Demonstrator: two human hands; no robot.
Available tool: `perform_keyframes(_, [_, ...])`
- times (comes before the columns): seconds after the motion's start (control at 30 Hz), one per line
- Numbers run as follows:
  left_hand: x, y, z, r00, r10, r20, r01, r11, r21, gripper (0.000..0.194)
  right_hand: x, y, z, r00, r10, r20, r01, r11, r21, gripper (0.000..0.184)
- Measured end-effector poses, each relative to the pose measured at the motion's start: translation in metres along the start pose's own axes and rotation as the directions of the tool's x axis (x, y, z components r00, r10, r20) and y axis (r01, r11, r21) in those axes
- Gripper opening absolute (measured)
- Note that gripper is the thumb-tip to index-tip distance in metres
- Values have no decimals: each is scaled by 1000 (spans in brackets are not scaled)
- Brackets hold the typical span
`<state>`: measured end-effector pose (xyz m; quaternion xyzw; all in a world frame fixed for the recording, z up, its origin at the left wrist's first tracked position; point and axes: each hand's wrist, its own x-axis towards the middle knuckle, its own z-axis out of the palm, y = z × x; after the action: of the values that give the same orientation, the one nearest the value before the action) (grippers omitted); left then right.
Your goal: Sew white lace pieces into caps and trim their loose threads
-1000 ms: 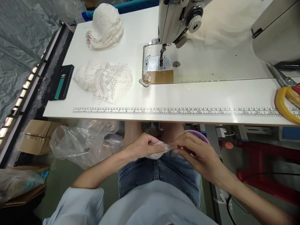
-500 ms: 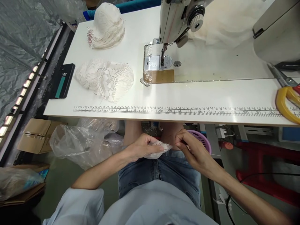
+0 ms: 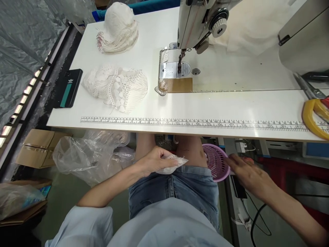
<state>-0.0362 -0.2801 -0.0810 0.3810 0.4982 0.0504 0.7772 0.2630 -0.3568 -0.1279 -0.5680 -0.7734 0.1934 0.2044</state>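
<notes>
My left hand (image 3: 153, 160) is closed around a small piece of white lace fabric (image 3: 171, 164) above my lap. The fabric's pointed end sticks out to the right of my fingers. Away to the right, my right hand (image 3: 246, 173) hovers beside a purple plastic basket (image 3: 217, 163); it is blurred, and its fingertips reach the basket's right rim in the picture. Whether those fingers hold anything cannot be made out. On the table above lies a crumpled white lace piece (image 3: 117, 87) with loose threads, and behind it a bundle of white fringed fabric (image 3: 119, 29).
A sewing machine (image 3: 191, 27) stands on the white table (image 3: 144, 106), with a ruler strip (image 3: 180, 122) along the front edge. Yellow-handled scissors (image 3: 312, 111) lie far right, a dark phone (image 3: 69, 88) far left. Plastic bags (image 3: 84, 159) and a cardboard box (image 3: 38, 147) sit below.
My right hand has moved from beside the fabric's tip out to the right, past the purple basket, which now shows more fully. My left hand keeps its hold on the fabric.
</notes>
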Motion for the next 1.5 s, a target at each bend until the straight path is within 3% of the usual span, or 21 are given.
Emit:
perform_keyframes(0.1, [3, 3, 5, 999, -15, 38, 15, 1000, 2, 39, -3, -7, -2, 998, -22, 67, 26, 998, -63, 19])
perform_keyframes(0.17, [4, 6, 9, 998, -1, 59, 0, 1000, 19, 38, 12, -33, -2, 985, -57, 163, 47, 997, 65, 22])
perform_keyframes(0.27, [2, 8, 12, 997, 38, 71, -39, 999, 16, 36, 42, -74, 1, 973, -128, 192, 80, 967, 241, 28])
perform_keyframes(0.37, [-2, 7, 10, 996, 59, 60, -60, 998, 2, 35, 62, -93, 7, 968, -151, 200, 80, 943, 323, 15])
perform_keyframes(0.57, [-5, -2, 3, 994, 67, 85, -67, 998, -10, 32, 61, -89, 18, 982, -63, 176, -21, 899, 438, 10])
perform_keyframes(0.83, [-4, -1, 6, 1000, 5, 21, -3, 996, -93, 33, 59, -93, 18, 993, -106, 47, 68, 861, 503, 9])
perform_keyframes(0.97, [-4, -2, 5, 1000, 13, -13, -14, 992, -129, 28, 57, -98, 17, 991, -127, 43, 87, 852, 516, 13])
perform_keyframes(1.1, [-3, -3, 5, 998, -13, -58, 5, 991, -131, 23, 55, -105, 16, 993, -120, 19, 97, 880, 466, 12])
perform_keyframes(1.27, [-2, -3, 7, 999, 24, -21, -27, 990, -140, 28, 51, -104, 20, 985, -107, -136, 145, 938, 316, 17])
perform_keyframes(1.4, [-3, -5, 8, 1000, -6, 9, 7, 987, -158, 37, 50, -102, 24, 965, -186, -183, 210, 970, 120, 16])
perform_keyframes(1.5, [-3, -5, 7, 999, -42, -12, 39, 981, -191, 38, 50, -103, 25, 950, -248, -188, 271, 957, 107, 16])
